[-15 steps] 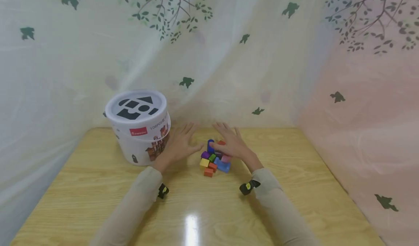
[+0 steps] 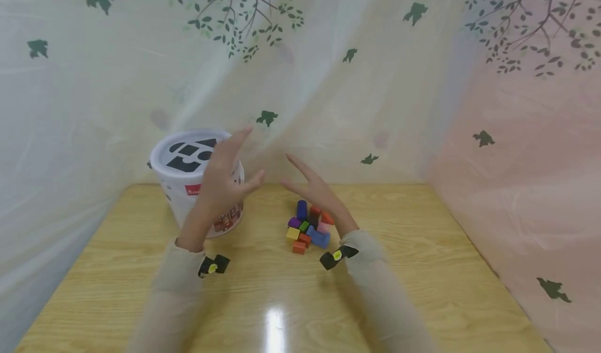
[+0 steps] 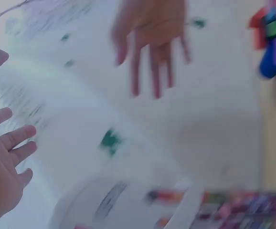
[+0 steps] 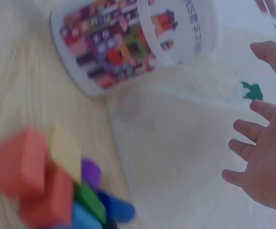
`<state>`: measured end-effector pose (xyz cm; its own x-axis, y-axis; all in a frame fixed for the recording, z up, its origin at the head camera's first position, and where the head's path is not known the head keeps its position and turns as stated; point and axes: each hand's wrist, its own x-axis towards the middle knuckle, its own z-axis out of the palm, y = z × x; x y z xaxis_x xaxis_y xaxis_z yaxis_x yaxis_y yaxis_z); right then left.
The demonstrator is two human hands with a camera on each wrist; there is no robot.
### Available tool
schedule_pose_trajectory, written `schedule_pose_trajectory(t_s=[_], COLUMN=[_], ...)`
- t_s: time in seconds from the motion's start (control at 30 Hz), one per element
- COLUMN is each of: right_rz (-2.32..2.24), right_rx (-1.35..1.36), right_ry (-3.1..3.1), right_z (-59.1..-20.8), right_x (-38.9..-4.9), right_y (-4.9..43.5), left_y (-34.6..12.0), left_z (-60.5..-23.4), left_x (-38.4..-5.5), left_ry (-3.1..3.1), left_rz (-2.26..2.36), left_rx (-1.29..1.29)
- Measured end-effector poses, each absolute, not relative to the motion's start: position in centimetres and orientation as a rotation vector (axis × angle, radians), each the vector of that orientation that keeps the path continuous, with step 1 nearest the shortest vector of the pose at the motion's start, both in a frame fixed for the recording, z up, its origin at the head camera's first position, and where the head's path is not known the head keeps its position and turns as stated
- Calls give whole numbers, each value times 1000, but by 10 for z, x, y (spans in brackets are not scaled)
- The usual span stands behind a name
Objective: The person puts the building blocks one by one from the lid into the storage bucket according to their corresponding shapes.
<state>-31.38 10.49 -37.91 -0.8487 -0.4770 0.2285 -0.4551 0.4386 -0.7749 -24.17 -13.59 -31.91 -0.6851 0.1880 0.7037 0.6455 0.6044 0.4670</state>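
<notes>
My left hand [image 2: 220,183] is raised in front of the white bucket [image 2: 176,196], fingers spread and holding nothing. It overlaps the bucket's right side in the head view. My right hand [image 2: 321,194] hovers above and behind a small pile of coloured toy blocks, also with nothing in it. In that pile are a blue cylinder [image 2: 302,210], a yellow block [image 2: 293,233], a purple block [image 2: 294,222], a green block [image 2: 304,226], a light blue block [image 2: 322,239] and orange-red blocks [image 2: 299,247]. The palms face each other with a wide gap between them.
The bucket's lid [image 2: 180,161] has dark shape cut-outs and is on. Bucket and blocks stand on a wooden table [image 2: 263,295]. A pale curtain [image 2: 319,97] with leaf and bird prints hangs right behind the table's back edge.
Both hands have lifted off from around the blocks. The left went up and left in front of the bucket; the right rose and turned inward, showing more of the pile.
</notes>
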Motion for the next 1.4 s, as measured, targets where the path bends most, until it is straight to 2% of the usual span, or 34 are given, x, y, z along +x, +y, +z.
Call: schedule_pose_trajectory(t_s=[0.23,0.4,0.63,0.93,1.4], right_rz=[-1665,-1759,-1807,-1826,-1841], right_rx=[-842,-754,-656,-548,-574], right_ry=[2346,2192,2106,2017,2029], right_z=[-388,-403,-424,-443,-448], right_x=[-315,-315,-319,-322,-318], right_y=[70,49,29,9,2], left_y=[-211,-259,-308,-325,-326], left_z=[-317,-342,-391,-435,-443], left_x=[-226,-224,-230,-239,-244], left_ry=[-2110,-2070,-2170,-2455,-2530], left_rz=[-1309,-1470,-1833,-1967,-1940], left_rx=[-294,-141,-122,-136,-151])
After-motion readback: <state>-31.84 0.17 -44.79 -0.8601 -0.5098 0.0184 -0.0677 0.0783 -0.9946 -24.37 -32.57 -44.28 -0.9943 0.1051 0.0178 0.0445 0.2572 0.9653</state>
